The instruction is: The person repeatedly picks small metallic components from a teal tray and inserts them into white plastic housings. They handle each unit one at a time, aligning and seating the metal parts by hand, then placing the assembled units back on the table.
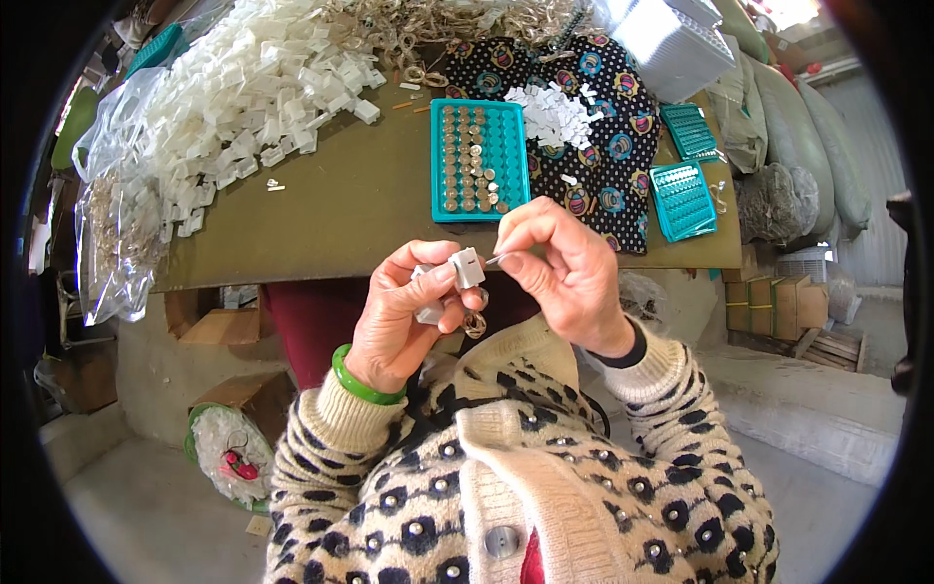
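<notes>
My left hand [397, 310] is closed around a small white plastic block [468, 268] with a dark slot in its face. More white plastic [428, 310] shows between its fingers, and a few gold-coloured metal loops [475, 324] hang below them. Close to the slot, my right hand [572, 277] pinches a thin metallic piece [494, 260]; its exact kind is too small to tell. Just beyond both hands, a teal tray [526, 161] lies on the table, with round brownish pieces [450, 151] filling its left columns and a few shiny ones among them.
A large heap of white plastic pieces [263, 92] covers the table's [331, 209] far left. Gold-coloured loops [438, 21] lie along the back. On a patterned dark cloth [608, 170] rests a pile of small white pieces [553, 115]. Two smaller teal trays [684, 201] sit at the right edge.
</notes>
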`<action>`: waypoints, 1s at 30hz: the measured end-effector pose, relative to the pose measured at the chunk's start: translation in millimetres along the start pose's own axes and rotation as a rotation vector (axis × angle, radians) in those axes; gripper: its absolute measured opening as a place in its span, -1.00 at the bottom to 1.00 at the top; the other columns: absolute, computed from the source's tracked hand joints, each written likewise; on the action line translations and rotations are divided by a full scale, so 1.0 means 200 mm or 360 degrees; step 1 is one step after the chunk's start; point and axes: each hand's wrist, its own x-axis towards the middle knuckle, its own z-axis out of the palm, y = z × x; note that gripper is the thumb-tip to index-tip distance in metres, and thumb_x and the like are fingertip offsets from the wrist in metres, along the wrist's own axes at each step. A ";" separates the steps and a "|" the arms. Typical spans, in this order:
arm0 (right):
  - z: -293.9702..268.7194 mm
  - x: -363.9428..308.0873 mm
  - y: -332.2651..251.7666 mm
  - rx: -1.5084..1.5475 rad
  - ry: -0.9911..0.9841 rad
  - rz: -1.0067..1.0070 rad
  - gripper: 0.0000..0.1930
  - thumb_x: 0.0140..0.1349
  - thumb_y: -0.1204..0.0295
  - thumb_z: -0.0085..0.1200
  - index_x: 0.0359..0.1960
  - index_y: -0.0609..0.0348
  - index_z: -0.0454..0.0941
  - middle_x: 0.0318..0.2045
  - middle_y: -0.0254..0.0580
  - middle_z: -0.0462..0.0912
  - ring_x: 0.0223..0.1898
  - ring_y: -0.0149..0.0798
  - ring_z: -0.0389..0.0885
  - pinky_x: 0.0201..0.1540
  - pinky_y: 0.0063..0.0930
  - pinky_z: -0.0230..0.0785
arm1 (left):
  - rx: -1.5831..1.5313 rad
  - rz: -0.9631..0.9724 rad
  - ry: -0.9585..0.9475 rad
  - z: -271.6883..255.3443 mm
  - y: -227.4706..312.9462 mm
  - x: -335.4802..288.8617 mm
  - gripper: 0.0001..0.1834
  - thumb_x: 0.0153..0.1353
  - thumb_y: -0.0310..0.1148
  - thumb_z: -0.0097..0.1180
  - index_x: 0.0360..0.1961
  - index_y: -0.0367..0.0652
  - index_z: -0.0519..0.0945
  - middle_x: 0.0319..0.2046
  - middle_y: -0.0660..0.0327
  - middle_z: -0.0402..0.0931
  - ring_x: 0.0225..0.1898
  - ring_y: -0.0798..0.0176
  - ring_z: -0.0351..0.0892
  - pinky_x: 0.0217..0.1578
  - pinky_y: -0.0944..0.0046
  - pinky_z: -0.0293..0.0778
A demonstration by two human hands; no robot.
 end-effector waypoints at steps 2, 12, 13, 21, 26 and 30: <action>0.04 0.00 0.01 -0.0127 0.0032 -0.0164 -0.93 0.29 0.58 0.11 -0.28 0.31 0.48 -0.26 -0.15 0.50 -0.26 -0.39 0.47 -0.21 -0.59 0.35 | -0.0012 0.0009 -0.0032 0.00 0.00 -0.01 -0.83 0.27 -0.52 0.16 -0.11 -0.21 0.58 -0.30 0.03 0.61 -0.36 0.17 0.66 -0.59 0.43 0.49; 0.06 0.03 0.02 -0.0299 0.0058 -0.0150 -0.89 0.17 0.62 0.17 -0.32 0.27 0.48 -0.36 -0.13 0.54 -0.35 -0.19 0.57 -0.25 -0.42 0.43 | 0.0020 0.0035 -0.0022 -0.01 0.00 -0.01 -0.80 0.24 -0.51 0.19 -0.10 -0.24 0.57 -0.31 0.05 0.61 -0.38 0.19 0.66 -0.64 0.43 0.46; 0.06 0.02 0.02 -0.0272 0.0058 -0.0116 -0.89 0.17 0.62 0.17 -0.32 0.27 0.48 -0.36 -0.13 0.54 -0.35 -0.19 0.57 -0.25 -0.42 0.43 | 0.0060 0.0040 0.0007 -0.01 0.00 -0.01 -0.80 0.24 -0.50 0.20 -0.10 -0.24 0.57 -0.31 0.06 0.61 -0.38 0.20 0.66 -0.64 0.43 0.46; 0.06 0.02 0.02 -0.0282 0.0048 -0.0130 -0.92 0.25 0.56 0.14 -0.34 0.29 0.49 -0.34 -0.15 0.56 -0.33 -0.33 0.54 -0.25 -0.54 0.39 | -0.0014 0.0018 -0.0015 -0.01 0.00 -0.01 -0.80 0.25 -0.51 0.19 -0.10 -0.24 0.57 -0.28 0.06 0.62 -0.41 0.23 0.65 -0.64 0.44 0.46; 0.07 0.02 0.02 -0.0310 0.0085 -0.0167 -0.92 0.26 0.57 0.14 -0.34 0.30 0.49 -0.34 -0.16 0.57 -0.33 -0.35 0.54 -0.26 -0.55 0.40 | 0.0017 0.0072 0.0063 0.00 -0.01 -0.01 -0.81 0.25 -0.51 0.18 -0.10 -0.22 0.57 -0.27 0.08 0.62 -0.41 0.25 0.65 -0.65 0.45 0.46; 0.07 0.02 0.02 -0.0363 0.0085 -0.0199 -0.92 0.26 0.58 0.14 -0.35 0.31 0.49 -0.34 -0.17 0.57 -0.33 -0.37 0.54 -0.29 -0.58 0.39 | -0.0006 0.0041 -0.0030 -0.01 0.00 -0.01 -0.82 0.25 -0.51 0.18 -0.11 -0.21 0.58 -0.28 0.09 0.62 -0.41 0.27 0.64 -0.65 0.46 0.44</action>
